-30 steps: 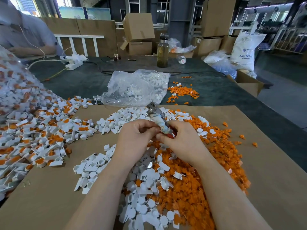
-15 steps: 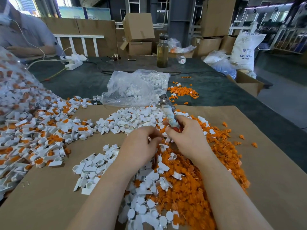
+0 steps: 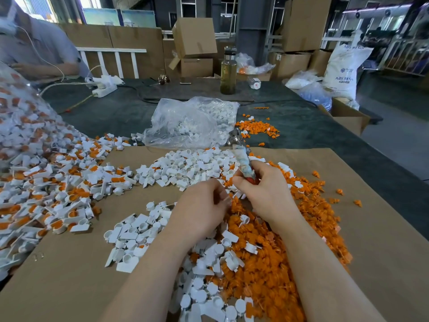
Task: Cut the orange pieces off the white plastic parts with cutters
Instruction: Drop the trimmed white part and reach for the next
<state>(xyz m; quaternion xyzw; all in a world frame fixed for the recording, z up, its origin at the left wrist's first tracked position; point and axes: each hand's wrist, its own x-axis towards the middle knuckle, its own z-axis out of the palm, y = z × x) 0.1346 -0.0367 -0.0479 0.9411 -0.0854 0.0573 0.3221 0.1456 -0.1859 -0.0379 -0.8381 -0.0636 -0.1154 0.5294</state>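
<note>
Your right hand (image 3: pixel 267 194) grips the tape-wrapped metal cutters (image 3: pixel 242 159), pointing toward 11 o'clock; your left hand (image 3: pixel 199 208) curls, its contents unclear.

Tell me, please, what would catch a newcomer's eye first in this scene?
Probably the bright heap of cut orange pieces on the brown cardboard sheet, under and beside the right hand, which grips the cutters pointing away from the person. Next, the sprawl of uncut white-and-orange parts at the far left, and the left hand curled over the trimmed white parts.
</note>
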